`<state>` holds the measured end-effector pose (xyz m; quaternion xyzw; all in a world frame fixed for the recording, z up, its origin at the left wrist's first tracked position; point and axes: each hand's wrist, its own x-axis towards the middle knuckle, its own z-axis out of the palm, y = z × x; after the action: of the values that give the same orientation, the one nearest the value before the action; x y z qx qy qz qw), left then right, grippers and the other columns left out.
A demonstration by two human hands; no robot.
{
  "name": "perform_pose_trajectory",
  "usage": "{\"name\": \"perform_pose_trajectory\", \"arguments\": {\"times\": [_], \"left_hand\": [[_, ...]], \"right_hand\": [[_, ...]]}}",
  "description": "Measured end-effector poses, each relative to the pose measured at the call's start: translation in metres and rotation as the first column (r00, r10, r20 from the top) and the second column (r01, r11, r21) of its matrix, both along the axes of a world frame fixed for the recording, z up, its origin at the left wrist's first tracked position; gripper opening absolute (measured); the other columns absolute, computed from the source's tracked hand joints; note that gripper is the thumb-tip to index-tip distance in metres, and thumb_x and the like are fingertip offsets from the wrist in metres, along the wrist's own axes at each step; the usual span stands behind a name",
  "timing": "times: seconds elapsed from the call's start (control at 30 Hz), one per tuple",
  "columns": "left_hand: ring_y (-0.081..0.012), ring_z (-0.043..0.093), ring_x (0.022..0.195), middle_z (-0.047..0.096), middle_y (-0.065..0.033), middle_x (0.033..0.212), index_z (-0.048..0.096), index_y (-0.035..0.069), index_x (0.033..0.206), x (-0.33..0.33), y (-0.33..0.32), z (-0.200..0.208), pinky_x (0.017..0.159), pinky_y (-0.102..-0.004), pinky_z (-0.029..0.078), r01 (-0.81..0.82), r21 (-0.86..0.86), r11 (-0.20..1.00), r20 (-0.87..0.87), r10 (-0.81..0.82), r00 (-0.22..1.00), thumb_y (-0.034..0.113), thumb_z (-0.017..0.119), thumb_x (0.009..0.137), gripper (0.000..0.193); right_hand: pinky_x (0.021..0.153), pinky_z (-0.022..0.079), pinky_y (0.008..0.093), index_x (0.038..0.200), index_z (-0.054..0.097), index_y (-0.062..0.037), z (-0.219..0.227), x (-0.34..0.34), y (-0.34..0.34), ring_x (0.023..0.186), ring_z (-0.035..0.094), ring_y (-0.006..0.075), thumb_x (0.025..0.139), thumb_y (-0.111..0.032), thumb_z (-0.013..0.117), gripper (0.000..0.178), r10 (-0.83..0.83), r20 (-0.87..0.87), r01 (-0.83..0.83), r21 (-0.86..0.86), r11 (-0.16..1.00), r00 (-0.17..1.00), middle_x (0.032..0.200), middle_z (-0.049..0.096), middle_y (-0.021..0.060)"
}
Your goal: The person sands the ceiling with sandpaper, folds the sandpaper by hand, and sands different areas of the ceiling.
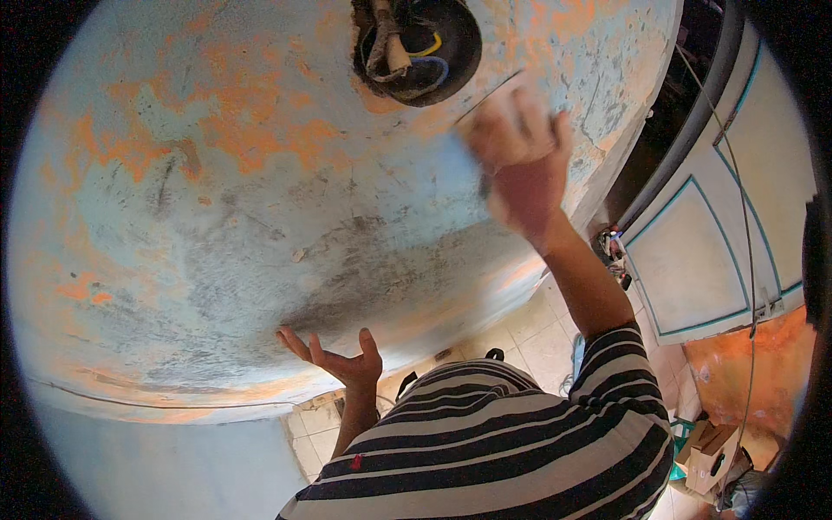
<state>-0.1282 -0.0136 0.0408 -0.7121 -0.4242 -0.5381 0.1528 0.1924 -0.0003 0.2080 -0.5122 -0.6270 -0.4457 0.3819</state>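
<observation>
In front of me stands a wall (225, 234) with worn pale-blue paint, orange patches and dark grey smudges. My right hand (524, 165) is raised against it, just below and right of a round hole (468, 52). Its fingers are closed on a thin, flat piece (496, 99) with a straight dark edge, pressed to the wall. Motion blur hides what kind of piece it is. Lower down, my left hand (347, 357) has its fingers spread and holds nothing. Its fingertips are by the dark smudge; whether they touch the wall I cannot tell.
Blue and yellow wires (429, 65) and a pale tube (394, 52) stick out in the hole. On the right are a white door (693, 260) with blue trim and a hanging cable (747, 217). A cardboard box (712, 459) stands on the tiled floor (529, 325).
</observation>
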Motion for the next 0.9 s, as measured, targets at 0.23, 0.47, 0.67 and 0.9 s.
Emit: {"name": "perform_pose_trajectory", "arguments": {"times": [0.23, 0.47, 0.67, 0.9], "left_hand": [[-0.0504, 0.007, 0.144, 0.009, -0.0296, 0.155, 0.024, 0.01, 0.143, 0.008, -0.005, 0.009, 0.109, -0.0696, 0.011, 0.01, -0.029, 1.0, -0.036, -0.011, 0.999, 0.031, 0.066, 0.086, 0.074], [-0.0503, 0.005, 0.144, 0.008, -0.0287, 0.155, 0.026, 0.01, 0.144, 0.011, -0.007, 0.004, 0.109, -0.0697, 0.01, -0.007, -0.046, 0.999, -0.002, 0.007, 1.0, 0.032, 0.067, 0.086, 0.075], [-0.0498, 0.004, 0.145, 0.009, -0.0279, 0.156, 0.026, 0.008, 0.144, 0.011, -0.005, 0.0, 0.11, -0.0692, 0.01, -0.011, -0.052, 0.999, -0.003, 0.01, 1.0, 0.033, 0.066, 0.086, 0.074], [-0.0487, 0.004, 0.145, 0.008, -0.0275, 0.156, 0.026, 0.007, 0.144, 0.011, -0.013, 0.001, 0.11, -0.069, 0.011, 0.016, -0.12, 0.993, 0.041, -0.011, 0.999, 0.034, 0.067, 0.087, 0.075]], "right_hand": [[0.104, 0.035, 0.048, 0.122, 0.061, -0.0153, -0.032, 0.004, 0.015, 0.124, 0.053, 0.0232, 0.088, -0.031, 0.056, 0.038, 0.219, 0.263, -0.25, 0.091, 0.964, 0.94, 0.135, 0.056, 0.0055], [0.097, 0.046, 0.0458, 0.114, 0.061, -0.01, -0.028, -0.001, 0.007, 0.108, 0.061, 0.0304, 0.081, -0.021, 0.063, 0.036, 0.359, 0.254, -0.395, 0.108, 0.912, 0.898, 0.121, 0.06, 0.0124], [0.098, 0.045, 0.045, 0.112, 0.062, -0.0086, -0.02, -0.004, 0.006, 0.108, 0.06, 0.0293, 0.081, -0.019, 0.063, 0.033, 0.51, 0.036, -0.512, 0.08, 0.855, 0.859, 0.119, 0.062, 0.0079], [0.095, 0.047, 0.0442, 0.112, 0.065, -0.0125, 0.002, 0.003, -0.002, 0.113, 0.058, 0.029, 0.078, -0.02, 0.066, 0.035, 0.117, -0.198, -0.183, -0.359, 0.915, 0.973, 0.127, 0.06, 0.0073]]}}
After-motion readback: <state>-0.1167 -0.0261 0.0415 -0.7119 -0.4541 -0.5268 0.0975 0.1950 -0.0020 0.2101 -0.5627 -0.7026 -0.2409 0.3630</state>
